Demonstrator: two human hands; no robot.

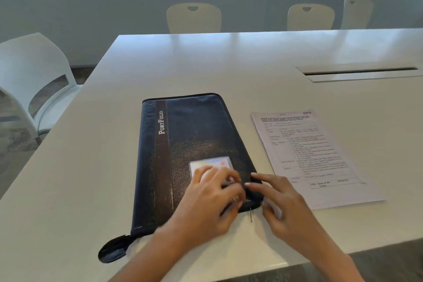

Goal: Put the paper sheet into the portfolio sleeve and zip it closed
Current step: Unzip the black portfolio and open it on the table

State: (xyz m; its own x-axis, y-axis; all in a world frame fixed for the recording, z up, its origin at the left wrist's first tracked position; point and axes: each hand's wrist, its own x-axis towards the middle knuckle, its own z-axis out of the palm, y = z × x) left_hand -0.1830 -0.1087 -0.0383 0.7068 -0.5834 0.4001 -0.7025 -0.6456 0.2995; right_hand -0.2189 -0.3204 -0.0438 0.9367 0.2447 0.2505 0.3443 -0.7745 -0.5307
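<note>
A dark blue zip portfolio (194, 135) lies closed on the white table (91, 167), with "PortFolio" printed down its brown stripe and a clear card window near its lower right. A printed paper sheet (313, 153) lies flat just right of it. My left hand (210, 204) rests on the portfolio's near right corner, fingers curled and blurred over the card window. My right hand (281, 204) touches the same corner from the right, fingers spread at the edge. A metal zip pull (251, 215) hangs below that corner between my hands. Neither hand clearly holds anything.
A dark handle strap (113, 250) sticks out from the portfolio's near left corner. A cable slot (359, 73) is set in the table at the right. White chairs stand at the left (34, 80) and behind the far edge (194, 18).
</note>
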